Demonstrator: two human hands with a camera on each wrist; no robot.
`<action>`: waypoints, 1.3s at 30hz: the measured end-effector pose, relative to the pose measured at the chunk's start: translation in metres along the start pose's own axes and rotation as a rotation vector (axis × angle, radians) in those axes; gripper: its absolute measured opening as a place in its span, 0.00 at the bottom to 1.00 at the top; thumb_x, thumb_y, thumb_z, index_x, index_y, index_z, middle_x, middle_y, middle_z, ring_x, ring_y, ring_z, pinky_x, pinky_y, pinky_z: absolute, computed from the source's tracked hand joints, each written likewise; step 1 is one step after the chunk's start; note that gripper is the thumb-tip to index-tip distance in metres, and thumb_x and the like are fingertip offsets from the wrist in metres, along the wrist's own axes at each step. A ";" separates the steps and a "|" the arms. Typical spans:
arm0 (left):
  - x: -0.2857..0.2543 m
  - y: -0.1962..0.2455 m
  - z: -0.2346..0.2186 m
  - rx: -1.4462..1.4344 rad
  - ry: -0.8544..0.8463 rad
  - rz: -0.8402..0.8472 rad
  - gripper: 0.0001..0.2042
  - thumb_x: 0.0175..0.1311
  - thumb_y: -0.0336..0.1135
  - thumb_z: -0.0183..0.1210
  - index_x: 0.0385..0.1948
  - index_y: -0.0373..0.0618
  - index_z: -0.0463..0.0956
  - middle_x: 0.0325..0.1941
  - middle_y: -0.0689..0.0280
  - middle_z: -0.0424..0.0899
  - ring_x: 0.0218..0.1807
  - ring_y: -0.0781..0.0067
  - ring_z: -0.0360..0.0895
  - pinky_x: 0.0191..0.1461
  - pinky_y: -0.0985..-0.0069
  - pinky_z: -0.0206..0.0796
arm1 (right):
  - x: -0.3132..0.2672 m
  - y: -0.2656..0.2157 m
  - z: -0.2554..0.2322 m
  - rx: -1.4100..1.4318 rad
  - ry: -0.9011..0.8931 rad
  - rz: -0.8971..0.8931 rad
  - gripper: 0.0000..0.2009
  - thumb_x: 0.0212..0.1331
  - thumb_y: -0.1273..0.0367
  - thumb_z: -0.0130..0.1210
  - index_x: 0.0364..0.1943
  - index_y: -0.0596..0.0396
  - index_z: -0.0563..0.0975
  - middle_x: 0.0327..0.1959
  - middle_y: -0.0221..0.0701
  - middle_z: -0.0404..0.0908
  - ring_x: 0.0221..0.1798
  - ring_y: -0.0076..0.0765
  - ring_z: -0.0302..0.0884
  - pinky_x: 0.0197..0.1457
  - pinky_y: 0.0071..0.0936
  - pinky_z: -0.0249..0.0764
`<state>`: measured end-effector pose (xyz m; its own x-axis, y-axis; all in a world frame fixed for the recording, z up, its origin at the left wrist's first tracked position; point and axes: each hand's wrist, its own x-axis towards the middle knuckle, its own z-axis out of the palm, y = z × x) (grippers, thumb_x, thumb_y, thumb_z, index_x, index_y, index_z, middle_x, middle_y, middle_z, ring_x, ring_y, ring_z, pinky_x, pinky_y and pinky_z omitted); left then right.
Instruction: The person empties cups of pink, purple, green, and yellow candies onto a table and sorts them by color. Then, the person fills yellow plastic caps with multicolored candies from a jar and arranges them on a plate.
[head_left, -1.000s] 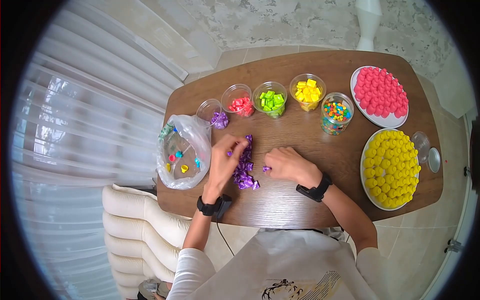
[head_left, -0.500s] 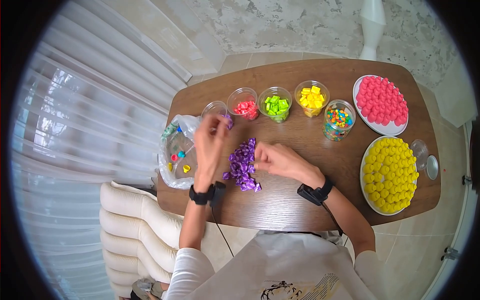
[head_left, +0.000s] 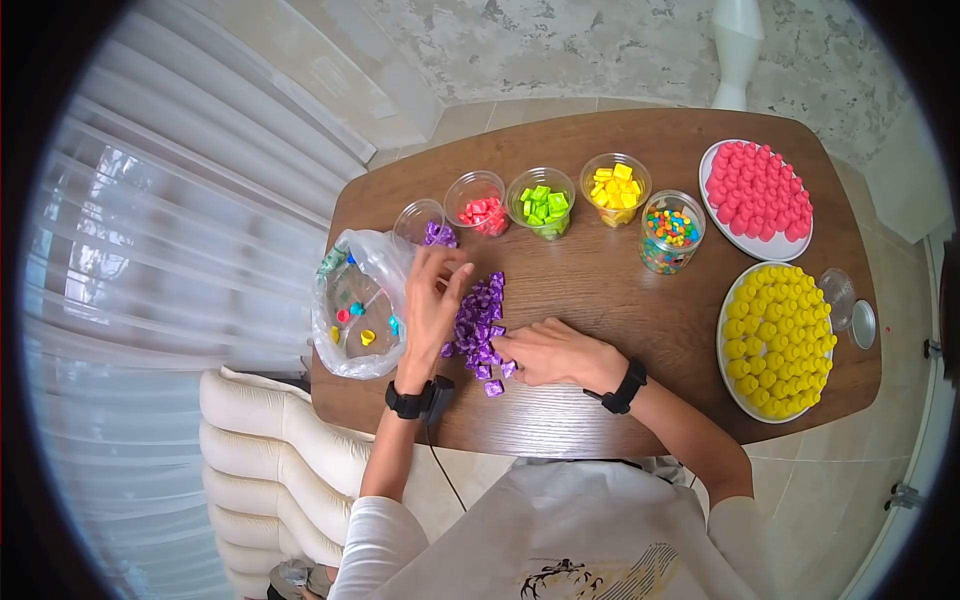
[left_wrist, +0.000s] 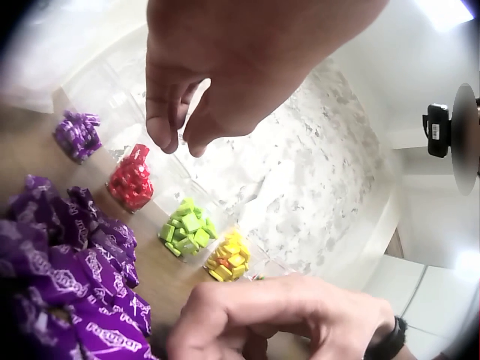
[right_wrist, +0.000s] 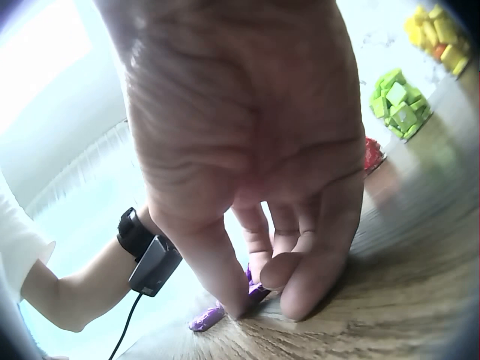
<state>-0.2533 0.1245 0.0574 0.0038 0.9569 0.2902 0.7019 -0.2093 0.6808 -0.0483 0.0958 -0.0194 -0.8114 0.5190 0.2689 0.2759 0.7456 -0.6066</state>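
Observation:
A pile of purple wrapped candies point(head_left: 478, 322) lies on the wooden table point(head_left: 600, 270). The left hand point(head_left: 430, 300) is raised at the pile's left edge, thumb and fingers bent toward each other; in the left wrist view nothing shows between the fingertips of that hand point(left_wrist: 240, 67). At the pile's lower right, the right hand point(head_left: 550, 352) reaches its fingers down to the candies. In the right wrist view, purple wrappers point(right_wrist: 251, 296) show at the thumb and fingertips; whether they are pinched cannot be told. A clear cup with purple candies point(head_left: 440, 234) stands beyond the left hand.
Cups of red point(head_left: 483, 214), green point(head_left: 545, 205) and yellow candies point(head_left: 616, 190) line the far side, beside a jar of multicoloured pieces point(head_left: 670, 235). Plates of pink point(head_left: 760, 190) and yellow pieces point(head_left: 778, 340) stand right. A plastic bag point(head_left: 375, 300) lies left.
The left hand has come back from the purple cup toward the pile. The right hand has moved slightly down along the pile's right side, and a few candies lie lower than before.

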 end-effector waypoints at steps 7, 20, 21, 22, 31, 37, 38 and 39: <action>-0.025 0.024 0.001 0.000 -0.356 0.072 0.06 0.67 0.27 0.64 0.40 0.35 0.83 0.40 0.56 0.85 0.37 0.54 0.81 0.41 0.65 0.72 | 0.008 0.004 -0.017 -0.075 -0.133 0.194 0.16 0.59 0.68 0.58 0.48 0.63 0.74 0.32 0.49 0.84 0.40 0.60 0.85 0.42 0.55 0.76; -0.028 0.016 -0.003 0.005 -0.339 -0.001 0.07 0.68 0.27 0.64 0.42 0.34 0.83 0.41 0.54 0.86 0.41 0.51 0.82 0.46 0.63 0.73 | 0.005 0.005 -0.018 -0.150 0.057 0.202 0.17 0.66 0.64 0.60 0.50 0.64 0.74 0.31 0.48 0.84 0.39 0.61 0.84 0.42 0.54 0.76; -0.028 0.015 -0.002 0.007 -0.369 -0.001 0.07 0.68 0.27 0.64 0.43 0.34 0.83 0.41 0.55 0.86 0.41 0.52 0.82 0.46 0.63 0.73 | 0.006 0.006 -0.020 -0.150 0.058 0.203 0.17 0.66 0.64 0.60 0.50 0.64 0.74 0.31 0.48 0.84 0.39 0.61 0.84 0.42 0.54 0.76; -0.028 0.014 -0.001 0.008 -0.399 -0.001 0.08 0.68 0.28 0.64 0.45 0.34 0.82 0.40 0.55 0.86 0.41 0.53 0.82 0.46 0.64 0.73 | 0.008 0.009 -0.024 -0.160 0.049 0.230 0.15 0.68 0.64 0.59 0.47 0.63 0.75 0.31 0.49 0.84 0.39 0.61 0.84 0.42 0.55 0.77; -0.025 0.016 0.005 -0.212 -0.404 -0.105 0.09 0.69 0.26 0.67 0.46 0.36 0.78 0.36 0.63 0.86 0.32 0.75 0.82 0.36 0.77 0.74 | 0.017 0.007 -0.046 0.166 0.211 0.334 0.12 0.74 0.64 0.53 0.41 0.62 0.78 0.33 0.53 0.84 0.39 0.65 0.84 0.42 0.57 0.77; 0.013 0.008 -0.024 -0.255 -0.137 -0.120 0.08 0.68 0.25 0.67 0.45 0.39 0.79 0.36 0.65 0.85 0.33 0.77 0.82 0.37 0.78 0.76 | 0.019 -0.006 -0.050 0.351 0.249 0.249 0.10 0.72 0.64 0.57 0.45 0.57 0.78 0.32 0.46 0.85 0.38 0.58 0.84 0.41 0.52 0.76; 0.022 0.007 -0.030 -0.231 0.015 -0.126 0.10 0.68 0.26 0.67 0.47 0.38 0.79 0.40 0.63 0.85 0.34 0.76 0.83 0.37 0.77 0.77 | 0.019 -0.010 -0.051 0.294 0.155 0.178 0.11 0.71 0.63 0.58 0.47 0.56 0.78 0.32 0.43 0.85 0.36 0.55 0.84 0.40 0.49 0.77; 0.029 0.004 -0.032 -0.230 0.019 -0.127 0.10 0.68 0.26 0.67 0.47 0.38 0.79 0.40 0.63 0.85 0.34 0.76 0.83 0.37 0.77 0.77 | 0.018 -0.016 -0.053 0.224 0.043 0.123 0.11 0.69 0.63 0.60 0.50 0.52 0.79 0.36 0.39 0.87 0.39 0.52 0.86 0.41 0.46 0.78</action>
<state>-0.2732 0.1444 0.0905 -0.0891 0.9750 0.2038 0.5158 -0.1299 0.8468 -0.0398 0.1150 0.0342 -0.7547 0.6210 0.2115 0.2466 0.5673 -0.7857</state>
